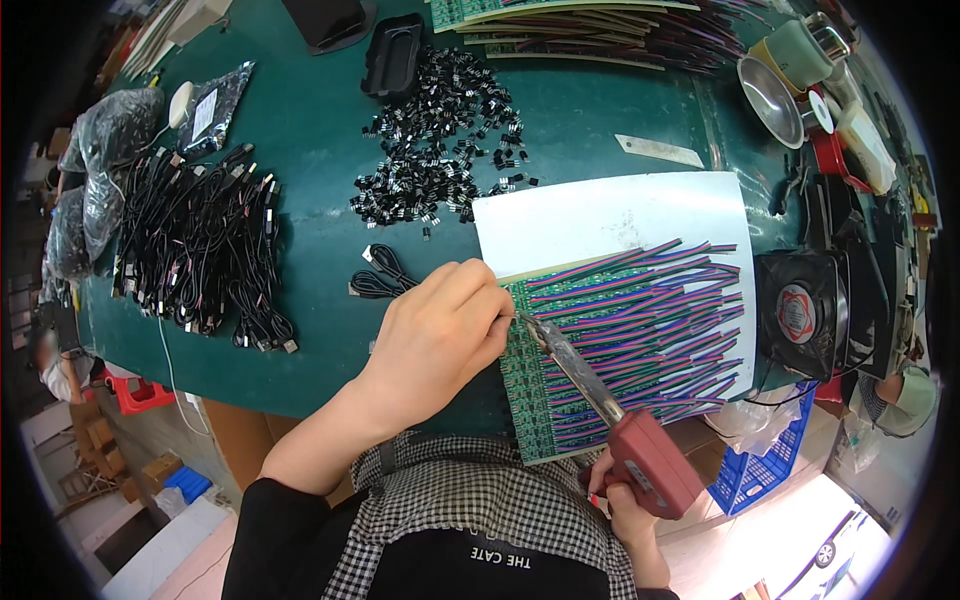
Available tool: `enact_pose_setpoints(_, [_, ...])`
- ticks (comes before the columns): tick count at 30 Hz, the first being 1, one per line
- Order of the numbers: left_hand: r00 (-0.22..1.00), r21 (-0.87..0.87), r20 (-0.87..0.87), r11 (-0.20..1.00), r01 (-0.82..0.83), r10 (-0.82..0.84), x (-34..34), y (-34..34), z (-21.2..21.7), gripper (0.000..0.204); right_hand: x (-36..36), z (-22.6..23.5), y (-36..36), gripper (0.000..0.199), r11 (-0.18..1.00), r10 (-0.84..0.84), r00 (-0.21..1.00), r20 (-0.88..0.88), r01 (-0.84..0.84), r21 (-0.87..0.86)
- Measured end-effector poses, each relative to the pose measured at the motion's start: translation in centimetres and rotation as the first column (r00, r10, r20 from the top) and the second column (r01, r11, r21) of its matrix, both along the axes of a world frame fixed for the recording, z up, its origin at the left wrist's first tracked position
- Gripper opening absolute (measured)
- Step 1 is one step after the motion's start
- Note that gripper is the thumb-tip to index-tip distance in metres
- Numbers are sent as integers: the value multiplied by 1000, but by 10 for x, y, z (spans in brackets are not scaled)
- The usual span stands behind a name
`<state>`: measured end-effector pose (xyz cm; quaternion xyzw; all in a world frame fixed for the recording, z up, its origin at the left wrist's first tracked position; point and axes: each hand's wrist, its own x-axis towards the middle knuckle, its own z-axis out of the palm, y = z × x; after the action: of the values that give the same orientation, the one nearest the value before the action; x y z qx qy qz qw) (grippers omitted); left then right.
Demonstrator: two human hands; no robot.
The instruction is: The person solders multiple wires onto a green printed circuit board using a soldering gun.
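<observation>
My left hand is closed in a pinch at the upper left edge of a green circuit board panel; what its fingertips hold is hidden. Low on the right, my right hand grips a soldering gun with a dark red body. Its metal shaft slants up and left over the board, and the tip ends right beside my left fingertips. Rows of multicoloured ribbon wires run rightward from the board. Under them lies a white sheet. A coiled black cable rests just beyond my left hand.
Small black three-legged components are heaped near a black tray. Bundled black cables lie at left. A loose blade is above the sheet. On the right stand a black fan and a metal bowl. More wired boards are stacked at the back.
</observation>
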<state>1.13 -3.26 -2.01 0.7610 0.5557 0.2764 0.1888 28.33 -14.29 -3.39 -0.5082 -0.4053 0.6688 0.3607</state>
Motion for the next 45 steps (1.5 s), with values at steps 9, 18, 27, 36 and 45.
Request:
enact_pose_setpoints(9, [998,49,-61,999,4,-1,2,0,-2,15,-3,3,-3,24,999,35,977,210,-37,5])
enact_pose_setpoints(18, [998,26,-63,1000,16,-14,1,0,0,17,-4,3,1,61,995,-94,990,-109,90,-40])
enact_pose_setpoints(27, [994,-36,93,997,61,-57,-12,2,-10,16,-5,4,-4,61,989,-145,969,-202,149,4])
enact_pose_setpoints(36, [931,-63,102,932,357,-350,-25,25,3,15,2,6,-8,64,991,-135,976,-168,131,-36])
enact_pose_setpoints(45, [906,16,-160,916,400,-393,-24,20,5,21,4,4,-8,62,994,-96,987,-130,88,-67])
